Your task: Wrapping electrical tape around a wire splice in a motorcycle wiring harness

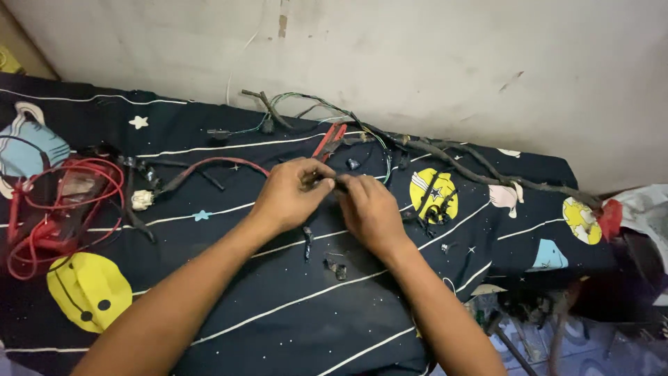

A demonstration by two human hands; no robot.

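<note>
Both the left hand (289, 191) and right hand (369, 209) grip, seemingly pinched, a dark wire (327, 181) held between them.

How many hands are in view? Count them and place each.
2. The left hand and right hand meet at the middle of the dark printed cloth, both pinching a dark wire piece. None elsewhere.

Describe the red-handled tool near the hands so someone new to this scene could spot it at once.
Start at the dark star-patterned cloth covering the surface, then look just beyond the left hand, toward the wall. There the red-handled pliers lie flat among the wire harness. Unlike the thin red leads coiled at far left, their two handles are straight and rigid.
</note>
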